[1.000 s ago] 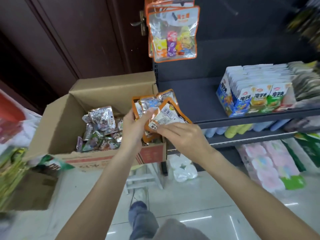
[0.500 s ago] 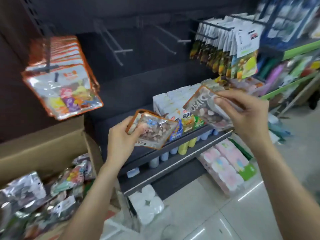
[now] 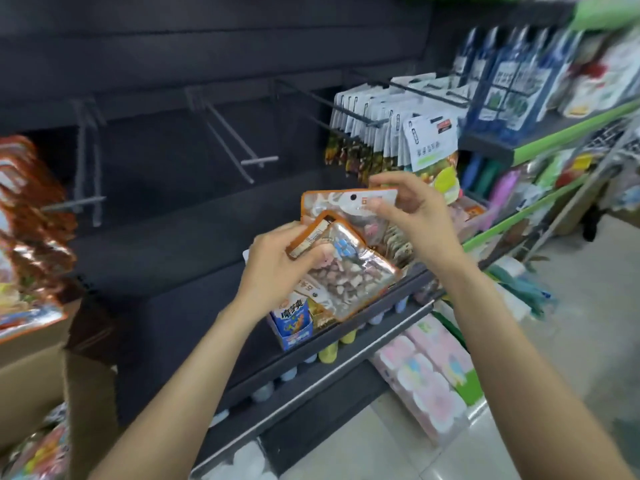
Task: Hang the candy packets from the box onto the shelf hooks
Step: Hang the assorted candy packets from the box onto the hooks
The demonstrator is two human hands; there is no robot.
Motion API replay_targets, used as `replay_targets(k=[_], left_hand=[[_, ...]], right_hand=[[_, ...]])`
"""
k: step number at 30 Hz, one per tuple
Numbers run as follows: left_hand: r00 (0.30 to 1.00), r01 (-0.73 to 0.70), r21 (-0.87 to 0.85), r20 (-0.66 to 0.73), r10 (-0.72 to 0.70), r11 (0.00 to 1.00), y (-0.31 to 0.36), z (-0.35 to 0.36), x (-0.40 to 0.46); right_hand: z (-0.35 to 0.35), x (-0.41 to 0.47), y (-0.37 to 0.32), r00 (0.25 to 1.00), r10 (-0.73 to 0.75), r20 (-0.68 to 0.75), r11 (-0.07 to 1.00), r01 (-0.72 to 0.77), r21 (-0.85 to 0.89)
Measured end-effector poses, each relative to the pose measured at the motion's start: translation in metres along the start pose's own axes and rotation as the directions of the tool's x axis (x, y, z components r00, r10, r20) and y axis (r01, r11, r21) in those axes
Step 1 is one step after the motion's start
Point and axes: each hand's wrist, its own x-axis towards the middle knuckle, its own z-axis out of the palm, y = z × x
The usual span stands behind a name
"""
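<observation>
While both hands pinch candy packets before bare hooks

Left hand (image 3: 273, 268) grips the orange-edged clear packet (image 3: 349, 271); above it, right hand (image 3: 415, 209) pinches a white-topped packet (image 3: 349, 202) below the grey wire hook (image 3: 239, 143)

cardboard box (image 3: 31, 375): cut by left edge | upper-right shelf goods (image 3: 595, 64): blurred | packet print unreadable

single head view, looking forward and down, close over hands (image 3: 346, 244), facing shelf (image 3: 194, 244).
</observation>
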Motion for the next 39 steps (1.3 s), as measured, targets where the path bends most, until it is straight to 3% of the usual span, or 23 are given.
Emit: replay_targets(k=[2, 5, 9, 14, 19, 30, 39], left_hand=[[0.999, 0.039, -0.023, -0.03, -0.04, 0.999, -0.001, 0.009, 0.013], [0.997, 0.045, -0.032, -0.058, -0.047, 0.998, 0.003, 0.023, 0.031], [0.993, 0.033, 0.004, -0.11, -0.032, 0.999, 0.009, 0.039, 0.055], [0.983, 0.069, 0.072, -0.176, -0.056, 0.995, 0.007, 0.045, 0.068], [0.975, 0.091, 0.084, -0.211, -0.071, 0.992, 0.005, 0.046, 0.075], [0.969, 0.126, 0.122, -0.229, -0.096, 0.984, 0.0, 0.042, 0.077], [0.966, 0.206, 0.004, -0.159, -0.203, 0.978, 0.004, 0.044, 0.077]], right_hand=[[-0.007, 0.011, 0.015, 0.996, 0.065, -0.066, 0.993, -0.058, 0.1], [-0.013, 0.032, 0.021, 0.994, 0.04, -0.106, 0.987, -0.022, 0.16], [-0.016, 0.067, 0.024, 0.994, -0.044, -0.103, 0.995, 0.053, 0.084], [-0.014, 0.093, 0.033, 1.0, 0.009, -0.021, 0.997, -0.007, 0.08], [-0.012, 0.1, 0.04, 0.997, 0.043, -0.06, 0.993, -0.035, 0.116], [-0.022, 0.104, 0.045, 0.991, -0.062, 0.115, 0.994, 0.051, 0.093], [-0.016, 0.11, 0.048, 0.995, -0.091, 0.046, 0.994, 0.093, -0.05]])
